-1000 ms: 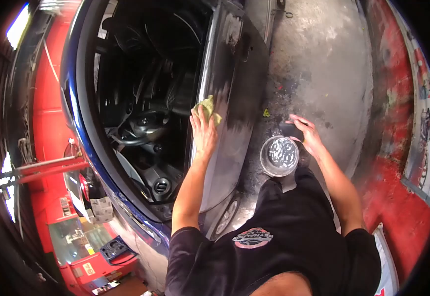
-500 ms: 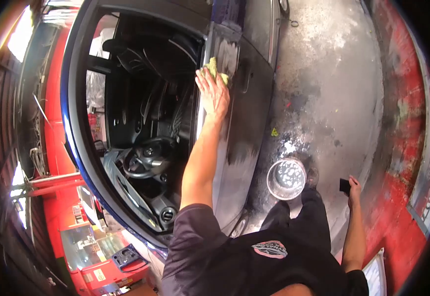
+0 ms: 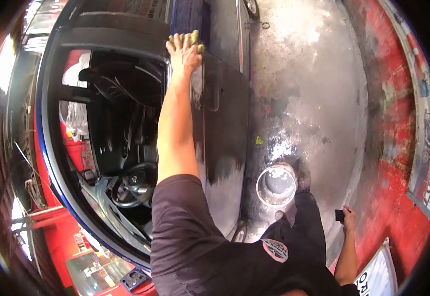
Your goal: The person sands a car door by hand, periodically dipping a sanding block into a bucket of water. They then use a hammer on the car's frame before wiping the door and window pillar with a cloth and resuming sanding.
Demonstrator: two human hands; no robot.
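Fingers spread, my left hand (image 3: 184,59) presses a yellow-green cloth (image 3: 195,39) against the car body, just behind the front door's window opening. Below it lies the dark car door (image 3: 227,128), with pale, smeared patches along its upper part. Out to the right and low, my right hand (image 3: 349,218) grips a small black block (image 3: 339,215), held away from the car. Through the open window the steering wheel (image 3: 136,185) shows.
A white bucket (image 3: 258,193) with whitish liquid stands by my feet, beside the car. The concrete floor (image 3: 313,98) is wet in places. A red wall (image 3: 402,182) runs along the right, with a white sign (image 3: 380,271) low against it. A yellow scrap (image 3: 259,140) lies near the bucket.
My left hand has moved with the cloth farther along the car, away from me, to the area behind the window. My right hand has lowered slightly, still gripping the black block.
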